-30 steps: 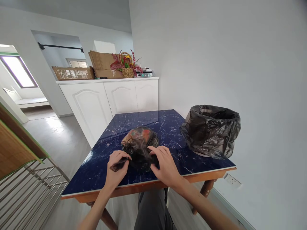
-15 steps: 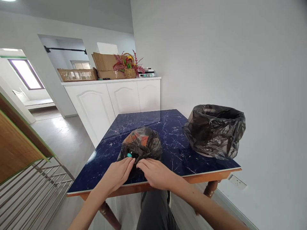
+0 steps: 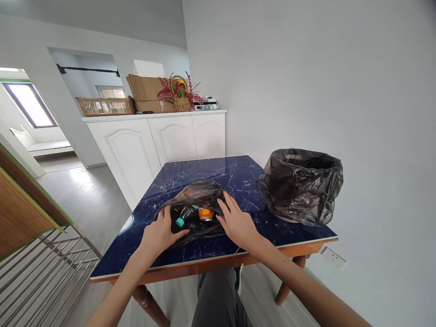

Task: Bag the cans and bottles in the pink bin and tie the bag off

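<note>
A black plastic bag (image 3: 204, 187) lies on the blue marbled table with its mouth spread wide. Inside it show a clear bottle with a teal cap (image 3: 180, 222) and an orange can (image 3: 206, 214). My left hand (image 3: 159, 234) is at the left edge of the opening, thumb and fingers apart against the plastic. At the right edge, my right hand (image 3: 236, 221) rests with spread fingers on the bag, beside the can. Neither hand touches the bottle or the can.
A bin lined with a black bag (image 3: 303, 188) stands at the table's right side, near the wall. The blue tabletop (image 3: 204, 168) has a wooden edge. Behind it, a white cabinet (image 3: 177, 136) bears cardboard boxes (image 3: 150, 91) and a flower basket (image 3: 181, 104). A metal rack (image 3: 44, 268) is at left.
My hands have moved apart from the gathered bag mouth, left hand leftward and right hand rightward. The bag is now open, showing the can and more of the bottle.
</note>
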{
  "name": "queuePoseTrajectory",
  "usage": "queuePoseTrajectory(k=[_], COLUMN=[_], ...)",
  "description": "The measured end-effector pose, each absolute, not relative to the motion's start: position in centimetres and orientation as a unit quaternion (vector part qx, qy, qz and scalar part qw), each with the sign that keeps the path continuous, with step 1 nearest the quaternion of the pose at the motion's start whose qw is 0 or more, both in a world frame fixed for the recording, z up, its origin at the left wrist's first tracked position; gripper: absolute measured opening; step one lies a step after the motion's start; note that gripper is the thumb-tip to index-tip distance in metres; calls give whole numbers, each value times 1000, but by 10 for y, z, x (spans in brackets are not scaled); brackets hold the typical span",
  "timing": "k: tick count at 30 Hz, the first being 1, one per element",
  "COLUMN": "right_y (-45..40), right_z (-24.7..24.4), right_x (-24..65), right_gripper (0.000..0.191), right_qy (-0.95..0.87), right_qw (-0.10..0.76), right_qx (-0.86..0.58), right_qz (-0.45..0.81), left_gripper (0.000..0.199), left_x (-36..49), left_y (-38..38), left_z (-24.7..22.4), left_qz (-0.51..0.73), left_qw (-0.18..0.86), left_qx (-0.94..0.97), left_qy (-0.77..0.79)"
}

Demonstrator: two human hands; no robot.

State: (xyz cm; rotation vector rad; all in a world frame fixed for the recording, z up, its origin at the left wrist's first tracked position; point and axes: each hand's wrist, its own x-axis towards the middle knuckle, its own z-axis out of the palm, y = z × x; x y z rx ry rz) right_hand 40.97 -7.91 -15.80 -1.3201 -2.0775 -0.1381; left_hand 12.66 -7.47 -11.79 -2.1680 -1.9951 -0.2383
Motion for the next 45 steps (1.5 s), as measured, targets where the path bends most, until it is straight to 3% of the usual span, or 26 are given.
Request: queuePoseTrajectory(k=[2, 6, 9, 13, 19, 25, 36, 45], right_y=[-76, -72, -68, -60, -59, -58, -59, -58], right_z=[-163, -178, -193, -209, -212, -217, -217, -216], right_x=[412, 419, 427, 433, 437, 440, 441, 442], right_gripper=[59, 62, 61, 61, 59, 59, 59, 57], right_qy=[-785, -755, -732, -704, -664, -635, -630, -630], right_qw=[362, 408, 445, 487, 512, 513, 500, 494], right_qx=[-502, -512, -508, -495, -505, -531, -536, -539], right_qz=[-27, 31, 86, 149, 201, 228, 258, 261], left_gripper=[91, 43, 26, 33, 45, 43, 12, 13], left_x=[133, 140, 138, 128, 120, 100, 34, 14], left_y=[-70, -64, -64, -72, -84, -59, 40, 60], left_z=[-117, -119, -116, -95, -41, -1, -14, -48], left_qz=[-98, -92, -100, -164, -448, -705, -738, -683], left_qw=[98, 101, 109, 148, 155, 78, 36, 28], left_qx=[-736, -746, -751, -753, -714, -576, -445, -449], left_qy=[-663, -652, -643, -620, -515, -407, -506, -575])
